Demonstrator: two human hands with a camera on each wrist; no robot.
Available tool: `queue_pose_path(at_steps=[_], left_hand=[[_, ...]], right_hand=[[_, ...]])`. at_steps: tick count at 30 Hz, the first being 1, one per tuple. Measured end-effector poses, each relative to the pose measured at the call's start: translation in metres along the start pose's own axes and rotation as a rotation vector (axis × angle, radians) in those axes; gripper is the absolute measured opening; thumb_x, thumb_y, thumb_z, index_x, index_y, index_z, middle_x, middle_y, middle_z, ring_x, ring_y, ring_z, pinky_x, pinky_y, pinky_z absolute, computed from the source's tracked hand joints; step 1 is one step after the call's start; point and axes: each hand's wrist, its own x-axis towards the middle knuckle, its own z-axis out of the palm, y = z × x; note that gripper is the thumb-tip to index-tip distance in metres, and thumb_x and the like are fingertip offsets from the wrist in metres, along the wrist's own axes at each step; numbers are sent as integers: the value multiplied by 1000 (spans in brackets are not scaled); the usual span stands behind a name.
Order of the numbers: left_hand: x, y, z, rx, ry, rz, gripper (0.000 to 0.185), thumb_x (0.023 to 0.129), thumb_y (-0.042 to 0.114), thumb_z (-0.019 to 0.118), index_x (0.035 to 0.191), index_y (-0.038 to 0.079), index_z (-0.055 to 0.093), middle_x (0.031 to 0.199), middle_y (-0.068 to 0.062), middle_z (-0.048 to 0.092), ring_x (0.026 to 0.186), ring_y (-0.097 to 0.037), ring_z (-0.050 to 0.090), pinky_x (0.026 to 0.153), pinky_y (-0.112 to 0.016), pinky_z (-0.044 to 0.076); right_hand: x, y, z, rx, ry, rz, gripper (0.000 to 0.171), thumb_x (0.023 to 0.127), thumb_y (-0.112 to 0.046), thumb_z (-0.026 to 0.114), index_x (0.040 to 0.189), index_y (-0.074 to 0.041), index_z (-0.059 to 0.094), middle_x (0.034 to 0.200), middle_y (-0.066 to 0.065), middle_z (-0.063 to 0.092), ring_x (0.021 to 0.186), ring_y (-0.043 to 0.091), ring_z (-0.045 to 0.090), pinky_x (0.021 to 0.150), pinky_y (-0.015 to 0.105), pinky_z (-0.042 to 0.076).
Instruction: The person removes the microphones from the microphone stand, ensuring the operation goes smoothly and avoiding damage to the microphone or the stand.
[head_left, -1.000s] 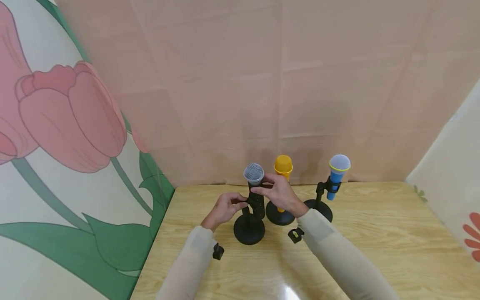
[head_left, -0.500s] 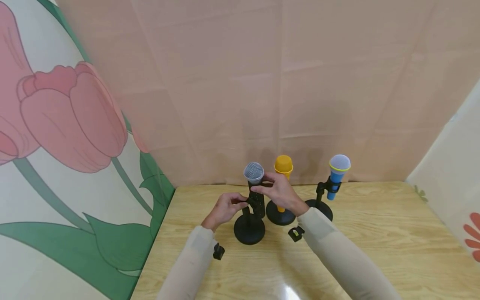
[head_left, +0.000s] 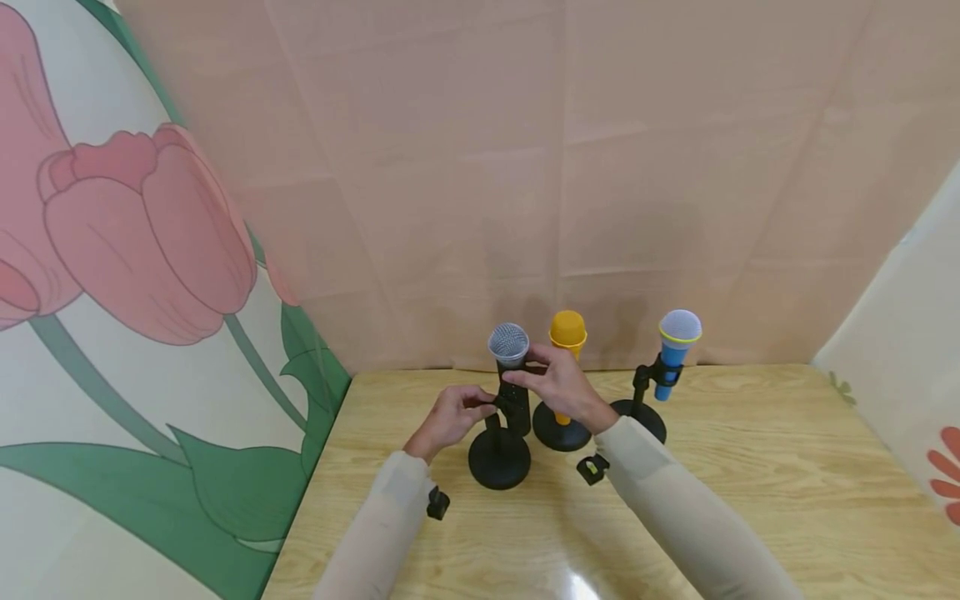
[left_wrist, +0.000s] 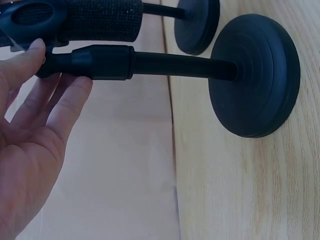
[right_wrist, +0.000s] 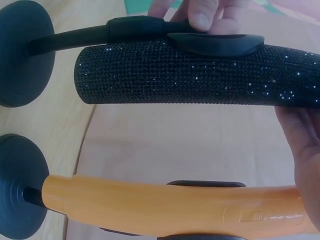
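Three microphones on three round black stands, lined up along the back edge of a light wood-grain table. Leftmost is a black glittery microphone with a silver mesh head; its body has a rough, sparkly, beaded texture up close, and it sits upright in the clip of a black stand with a smooth disc base and a thin post. In the middle there's a smooth orange plastic microphone on its own black disc base, just beside the black one. Off to the right, a bit apart, is a blue microphone with a pale mesh head and a yellow ring.

The right hand is wrapped around the upper body of the black mic. The left hand pinches the stand's clip and post with thumb and fingers.
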Motion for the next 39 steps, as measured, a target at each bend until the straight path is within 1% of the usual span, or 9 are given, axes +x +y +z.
queue_pose_path(at_steps=[3, 10, 18, 26, 34, 39], left_hand=[[0, -1, 0, 2, 1, 8, 9, 92, 4, 71, 99, 5, 77, 98, -4, 73, 97, -19, 68, 88, -37, 56], [-1, 0, 1, -10, 10, 19, 8, 92, 4, 72, 98, 4, 77, 97, -7, 73, 97, -23, 68, 87, -40, 56], [-1, -1, 1, 2, 8, 0, 8, 92, 5, 72, 98, 5, 77, 97, -3, 73, 96, -19, 68, 86, -36, 56], [0, -1, 1, 3, 12, 1, 8, 92, 5, 72, 98, 5, 77, 98, -4, 73, 96, -20, 69, 87, -38, 56], [0, -2, 1, -3, 11, 3, 9, 93, 7, 71, 99, 7, 78, 99, -3, 73, 95, -19, 68, 86, -38, 56], [-1, -3, 1, -10, 13, 0, 9, 93, 7, 71, 99, 7, 78, 99, -3, 73, 96, -20, 68, 87, -40, 56]], right_hand=[[0, 0, 0, 13, -2, -6, 42, 88, -18, 79, 124, -2, 66, 117, 11, 70, 108, 28, 66, 96, 48, 51], [1, -2, 0, 33, -11, -10, 45, 89, -18, 78, 127, -1, 64, 119, 12, 69, 109, 29, 65, 97, 49, 50], [0, -5, -1, 19, -14, -8, 45, 89, -19, 77, 128, -1, 63, 120, 13, 68, 111, 30, 64, 98, 50, 50], [2, -10, 0, 6, -9, -11, 44, 90, -17, 77, 129, -2, 63, 121, 13, 68, 112, 30, 64, 98, 50, 50], [1, -12, 0, -11, 2, -2, 44, 90, -17, 76, 129, -2, 63, 122, 13, 67, 113, 30, 64, 98, 50, 50], [2, -14, 1, -2, -3, -17, 45, 90, -15, 76, 130, 0, 62, 124, 15, 67, 114, 32, 63, 98, 51, 49]])
